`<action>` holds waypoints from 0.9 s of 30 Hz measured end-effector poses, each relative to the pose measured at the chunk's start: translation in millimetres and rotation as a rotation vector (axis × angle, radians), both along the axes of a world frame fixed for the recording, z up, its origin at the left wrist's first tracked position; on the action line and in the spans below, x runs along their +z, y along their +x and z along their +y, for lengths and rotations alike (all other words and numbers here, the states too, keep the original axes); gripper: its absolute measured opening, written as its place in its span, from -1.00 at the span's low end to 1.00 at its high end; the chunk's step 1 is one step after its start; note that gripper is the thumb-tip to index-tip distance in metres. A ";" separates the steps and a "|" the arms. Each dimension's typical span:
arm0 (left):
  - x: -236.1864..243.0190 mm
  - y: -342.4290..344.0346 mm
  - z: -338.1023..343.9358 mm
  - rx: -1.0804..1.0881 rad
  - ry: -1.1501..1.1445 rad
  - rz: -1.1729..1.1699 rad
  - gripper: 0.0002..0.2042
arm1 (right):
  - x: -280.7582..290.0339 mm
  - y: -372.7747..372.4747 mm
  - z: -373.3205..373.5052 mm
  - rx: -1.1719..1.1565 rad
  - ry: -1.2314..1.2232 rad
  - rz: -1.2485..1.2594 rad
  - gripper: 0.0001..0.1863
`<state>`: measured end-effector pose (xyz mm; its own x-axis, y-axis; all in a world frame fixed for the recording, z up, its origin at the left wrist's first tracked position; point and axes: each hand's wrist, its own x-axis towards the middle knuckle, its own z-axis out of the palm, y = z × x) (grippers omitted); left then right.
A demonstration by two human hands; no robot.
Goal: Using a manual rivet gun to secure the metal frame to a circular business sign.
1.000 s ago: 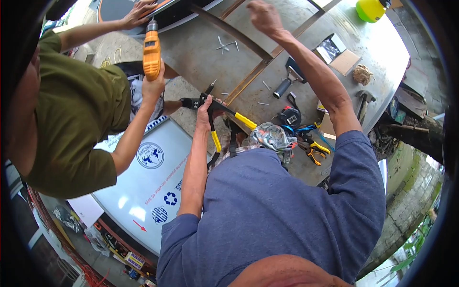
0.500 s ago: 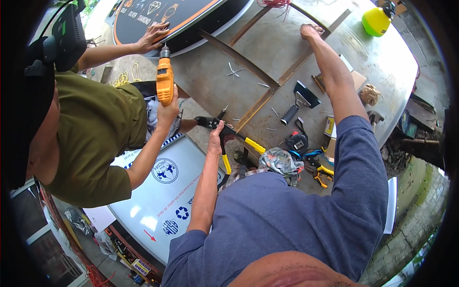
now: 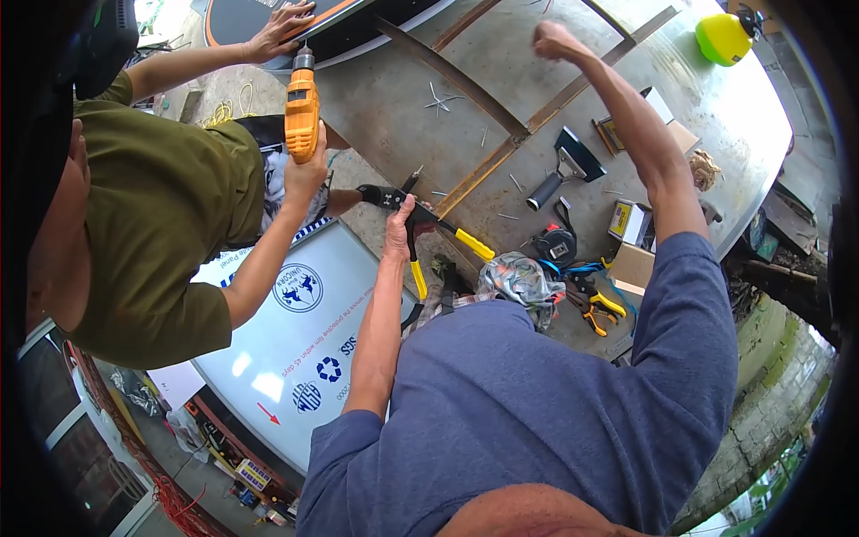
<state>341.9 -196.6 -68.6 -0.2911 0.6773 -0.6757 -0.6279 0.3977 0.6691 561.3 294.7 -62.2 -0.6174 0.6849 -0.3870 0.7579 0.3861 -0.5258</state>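
Note:
My left hand point(image 3: 400, 228) is wrapped round a hand rivet gun with yellow handle grips point(image 3: 474, 244). A thin pin sticks up from its black head. The tool is held at the table's near left edge, beside the end of a rusty metal frame point(image 3: 467, 190). My right hand point(image 3: 557, 42) is closed in a fist over the far part of the table, left of the frame's far corner. Whatever it may hold is hidden. Several pop rivets point(image 3: 438, 100) lie scattered on the metal tabletop point(image 3: 376, 116).
At my left a co-worker presses an orange drill point(image 3: 302, 112) to the edge of a black sign point(image 3: 358, 31). A wide scraper point(image 3: 565, 170), tape measure point(image 3: 555, 243), pliers point(image 3: 601, 309) and open box point(image 3: 629, 222) lie nearby. A yellow-green sprayer point(image 3: 723, 40) stands far right.
My right hand has left the frame's far corner and moved left, now closed. My left hand keeps its hold on the rivet gun. The view has shifted slightly.

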 end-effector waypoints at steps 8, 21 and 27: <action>0.3 -2.4 -4.8 -0.002 -0.009 -0.020 -0.56 | 7.0 -68.9 -88.7 0.013 -0.480 0.262 -0.75; 1.0 -6.3 -22.0 0.100 0.240 -0.276 -0.59 | 18.3 -13.3 -110.0 -0.210 -0.301 0.440 -0.74; 23.8 -16.0 -31.8 0.084 0.310 -0.333 -0.53 | 36.5 16.7 -141.1 -0.352 0.134 0.548 -0.73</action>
